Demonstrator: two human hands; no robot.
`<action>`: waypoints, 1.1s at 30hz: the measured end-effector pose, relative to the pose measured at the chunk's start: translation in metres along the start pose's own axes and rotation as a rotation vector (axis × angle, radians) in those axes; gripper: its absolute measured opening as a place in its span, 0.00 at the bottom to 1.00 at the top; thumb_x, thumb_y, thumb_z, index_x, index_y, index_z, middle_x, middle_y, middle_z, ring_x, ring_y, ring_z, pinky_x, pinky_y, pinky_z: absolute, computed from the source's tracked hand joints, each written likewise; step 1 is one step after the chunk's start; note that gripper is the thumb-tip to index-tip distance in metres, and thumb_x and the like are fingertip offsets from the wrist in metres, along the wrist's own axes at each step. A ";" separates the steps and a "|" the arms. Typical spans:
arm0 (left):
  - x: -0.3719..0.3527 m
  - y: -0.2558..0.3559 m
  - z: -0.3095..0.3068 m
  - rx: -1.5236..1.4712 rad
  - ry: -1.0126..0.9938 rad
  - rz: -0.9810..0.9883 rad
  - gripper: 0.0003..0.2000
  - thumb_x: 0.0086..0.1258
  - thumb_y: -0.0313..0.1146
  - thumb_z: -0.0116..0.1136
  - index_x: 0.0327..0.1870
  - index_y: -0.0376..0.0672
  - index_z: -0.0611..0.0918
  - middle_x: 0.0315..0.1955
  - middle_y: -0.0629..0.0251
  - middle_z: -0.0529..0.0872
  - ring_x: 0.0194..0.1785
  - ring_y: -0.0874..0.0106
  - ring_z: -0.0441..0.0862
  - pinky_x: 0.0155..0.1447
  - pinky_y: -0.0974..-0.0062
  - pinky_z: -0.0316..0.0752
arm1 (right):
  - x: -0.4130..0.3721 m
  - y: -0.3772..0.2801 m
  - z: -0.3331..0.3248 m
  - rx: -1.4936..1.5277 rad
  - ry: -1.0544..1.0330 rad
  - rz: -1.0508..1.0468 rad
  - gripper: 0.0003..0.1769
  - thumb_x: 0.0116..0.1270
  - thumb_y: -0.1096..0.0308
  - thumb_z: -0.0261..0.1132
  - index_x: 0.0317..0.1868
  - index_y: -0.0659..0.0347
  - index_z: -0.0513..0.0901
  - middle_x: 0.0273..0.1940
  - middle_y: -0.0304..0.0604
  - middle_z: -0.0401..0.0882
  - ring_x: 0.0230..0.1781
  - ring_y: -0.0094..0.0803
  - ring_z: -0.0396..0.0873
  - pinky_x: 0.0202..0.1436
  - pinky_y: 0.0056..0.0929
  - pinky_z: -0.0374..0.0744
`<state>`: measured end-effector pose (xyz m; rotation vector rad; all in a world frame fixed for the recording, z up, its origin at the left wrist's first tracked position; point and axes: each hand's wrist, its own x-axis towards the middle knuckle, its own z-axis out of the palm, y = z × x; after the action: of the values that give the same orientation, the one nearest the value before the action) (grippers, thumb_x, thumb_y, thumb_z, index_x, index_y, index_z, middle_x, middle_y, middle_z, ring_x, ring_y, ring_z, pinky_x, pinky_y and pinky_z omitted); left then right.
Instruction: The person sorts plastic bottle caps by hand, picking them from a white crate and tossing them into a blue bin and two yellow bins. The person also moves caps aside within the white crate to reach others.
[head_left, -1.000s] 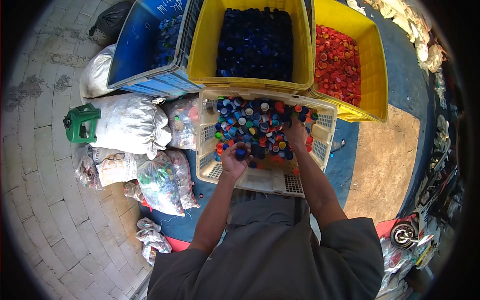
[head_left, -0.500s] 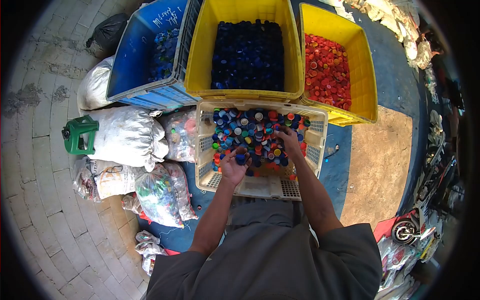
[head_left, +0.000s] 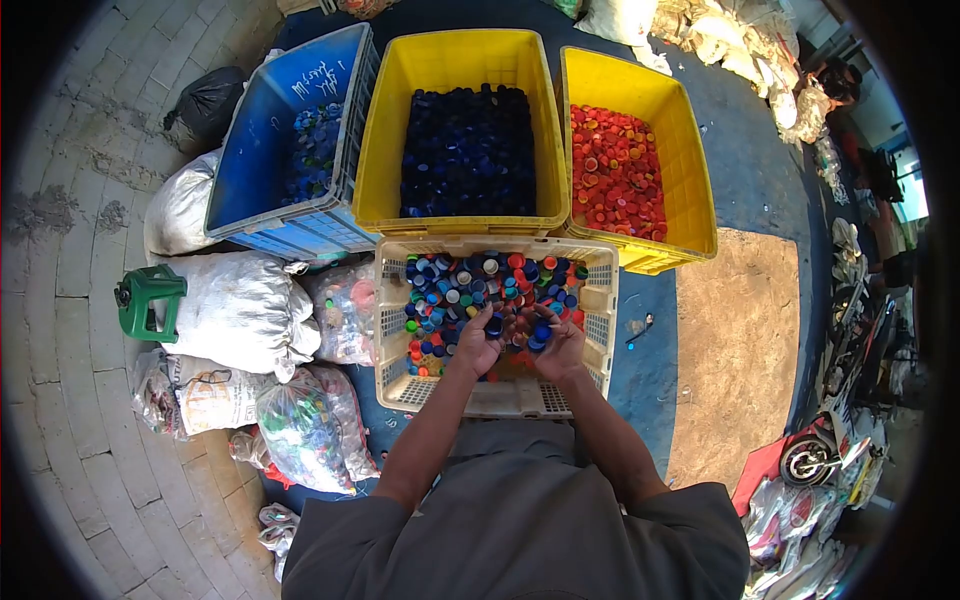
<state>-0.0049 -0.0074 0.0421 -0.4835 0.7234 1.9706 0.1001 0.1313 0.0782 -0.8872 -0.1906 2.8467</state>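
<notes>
Both hands are over a cream plastic crate [head_left: 500, 400] that holds mixed bottle caps [head_left: 440, 290] in blue, red, white, green and yellow. My left hand [head_left: 476, 353] is cupped with a dark blue bottle cap [head_left: 494, 327] at its fingers. Close beside it, my right hand [head_left: 564, 355] is turned palm up, its fingers curled around blue bottle caps [head_left: 541, 331]. The fingertips of the two hands are near each other above the heap. Some caps under the hands are hidden.
Behind the crate stand a yellow bin [head_left: 362, 190] of dark blue caps, another yellow bin [head_left: 690, 170] of red caps, and a blue bin [head_left: 240, 170] of bluish caps. Stuffed sacks [head_left: 245, 310] and a green jerrycan [head_left: 165, 305] lie left; a brown board [head_left: 735, 350] lies right.
My right hand has drawn back from the heap toward my left hand, and blue caps now show in it. The camera view has shifted, so the bins appear lower.
</notes>
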 end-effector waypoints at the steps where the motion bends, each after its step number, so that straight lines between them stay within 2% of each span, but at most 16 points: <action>1: 0.004 -0.005 -0.009 -0.007 -0.002 -0.009 0.17 0.77 0.43 0.44 0.53 0.39 0.74 0.46 0.60 0.81 0.49 0.66 0.80 0.54 0.69 0.77 | -0.002 0.004 -0.001 0.012 0.005 0.001 0.31 0.45 0.66 0.56 0.55 0.61 0.74 0.54 0.50 0.76 0.52 0.46 0.76 0.55 0.47 0.77; 2: 0.007 -0.009 -0.018 -0.014 -0.002 -0.020 0.17 0.77 0.44 0.44 0.53 0.39 0.74 0.46 0.60 0.81 0.48 0.67 0.80 0.53 0.69 0.77 | -0.004 0.007 -0.002 0.025 0.012 0.002 0.31 0.46 0.66 0.55 0.56 0.62 0.74 0.55 0.50 0.76 0.54 0.47 0.76 0.56 0.47 0.76; 5: -0.005 -0.010 -0.003 -0.084 0.178 -0.030 0.18 0.78 0.45 0.42 0.51 0.37 0.73 0.44 0.58 0.82 0.48 0.65 0.79 0.53 0.68 0.76 | -0.008 0.012 -0.006 0.075 -0.004 -0.003 0.31 0.47 0.66 0.55 0.56 0.63 0.74 0.56 0.50 0.75 0.56 0.47 0.74 0.59 0.48 0.74; 11: 0.000 -0.015 -0.010 -0.160 0.232 -0.038 0.19 0.78 0.44 0.35 0.48 0.36 0.73 0.44 0.54 0.81 0.49 0.60 0.78 0.54 0.64 0.75 | -0.006 0.014 -0.009 0.099 0.054 -0.020 0.31 0.47 0.68 0.53 0.56 0.67 0.73 0.54 0.50 0.75 0.56 0.47 0.73 0.62 0.48 0.71; 14: 0.002 -0.010 0.004 -0.193 0.291 -0.060 0.19 0.78 0.43 0.34 0.47 0.36 0.73 0.44 0.54 0.81 0.48 0.60 0.77 0.56 0.63 0.74 | -0.001 0.013 -0.001 0.086 0.069 -0.046 0.29 0.50 0.67 0.53 0.55 0.68 0.72 0.52 0.51 0.75 0.55 0.47 0.73 0.61 0.48 0.71; 17: 0.027 0.017 0.032 -0.202 0.267 -0.102 0.19 0.77 0.44 0.34 0.46 0.36 0.73 0.43 0.54 0.80 0.46 0.60 0.77 0.56 0.63 0.73 | 0.029 0.000 0.024 0.064 0.157 -0.047 0.24 0.54 0.66 0.52 0.51 0.69 0.72 0.48 0.52 0.75 0.51 0.48 0.74 0.59 0.47 0.72; 19: 0.046 0.058 0.074 -0.233 0.077 0.028 0.22 0.77 0.47 0.35 0.45 0.32 0.72 0.39 0.52 0.76 0.47 0.59 0.74 0.57 0.62 0.70 | 0.045 -0.021 0.086 0.068 0.112 -0.129 0.18 0.57 0.67 0.51 0.46 0.69 0.72 0.45 0.52 0.76 0.47 0.48 0.75 0.55 0.45 0.73; 20: 0.069 0.081 0.061 -0.301 -0.594 -0.025 0.25 0.75 0.51 0.39 0.45 0.30 0.70 0.39 0.52 0.73 0.48 0.59 0.72 0.61 0.59 0.67 | 0.061 -0.035 0.100 0.027 -0.083 -0.181 0.19 0.55 0.66 0.50 0.43 0.73 0.71 0.46 0.55 0.75 0.47 0.50 0.74 0.63 0.52 0.68; 21: 0.030 0.106 0.139 -0.235 -0.030 0.097 0.37 0.72 0.57 0.43 0.59 0.23 0.62 0.57 0.40 0.67 0.64 0.52 0.63 0.72 0.56 0.55 | 0.068 -0.050 0.128 0.065 -0.166 -0.194 0.21 0.54 0.67 0.50 0.44 0.74 0.67 0.47 0.60 0.71 0.49 0.51 0.71 0.64 0.53 0.66; 23: 0.007 0.141 0.185 -0.310 -0.100 0.161 0.48 0.69 0.60 0.46 0.70 0.23 0.42 0.71 0.37 0.43 0.77 0.51 0.38 0.77 0.54 0.37 | 0.073 -0.073 0.168 0.036 -0.195 -0.188 0.27 0.52 0.69 0.51 0.52 0.79 0.61 0.59 0.70 0.61 0.62 0.57 0.63 0.68 0.55 0.61; 26: -0.001 0.162 0.170 -0.209 -0.388 0.275 0.54 0.68 0.60 0.47 0.69 0.29 0.25 0.71 0.43 0.21 0.76 0.54 0.19 0.77 0.55 0.26 | 0.056 -0.087 0.207 -0.022 0.026 -0.242 0.31 0.50 0.77 0.49 0.56 0.84 0.61 0.61 0.69 0.59 0.71 0.56 0.52 0.72 0.51 0.58; 27: -0.010 0.161 0.167 -0.256 -0.220 0.287 0.47 0.71 0.57 0.47 0.71 0.25 0.40 0.72 0.39 0.41 0.77 0.51 0.36 0.78 0.53 0.37 | 0.055 -0.086 0.196 -0.114 0.019 -0.299 0.37 0.53 0.79 0.48 0.64 0.84 0.50 0.63 0.67 0.58 0.72 0.54 0.53 0.73 0.49 0.60; 30: -0.002 0.140 0.097 -0.195 -0.106 0.328 0.33 0.74 0.52 0.45 0.64 0.27 0.63 0.63 0.43 0.65 0.70 0.53 0.60 0.74 0.54 0.55 | 0.056 -0.074 0.135 -0.370 0.044 -0.431 0.34 0.57 0.79 0.50 0.66 0.78 0.53 0.63 0.63 0.61 0.68 0.51 0.61 0.66 0.44 0.70; 32: -0.001 0.115 0.042 -0.229 0.043 0.299 0.21 0.75 0.47 0.45 0.49 0.33 0.76 0.47 0.53 0.78 0.55 0.60 0.75 0.66 0.55 0.69 | 0.056 -0.061 0.085 -0.690 0.087 -0.403 0.30 0.60 0.77 0.55 0.65 0.72 0.62 0.59 0.57 0.68 0.60 0.47 0.72 0.57 0.39 0.78; 33: -0.002 0.099 0.015 -0.252 0.123 0.262 0.18 0.74 0.45 0.47 0.47 0.35 0.76 0.45 0.54 0.79 0.53 0.61 0.76 0.64 0.56 0.71 | 0.058 -0.052 0.059 -0.837 0.168 -0.372 0.28 0.60 0.75 0.57 0.62 0.71 0.66 0.57 0.55 0.71 0.56 0.44 0.75 0.54 0.37 0.78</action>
<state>-0.0918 -0.0361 0.0833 -0.6951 0.6416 2.3088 0.0244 0.1885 0.1030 -1.0518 -1.4191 2.2888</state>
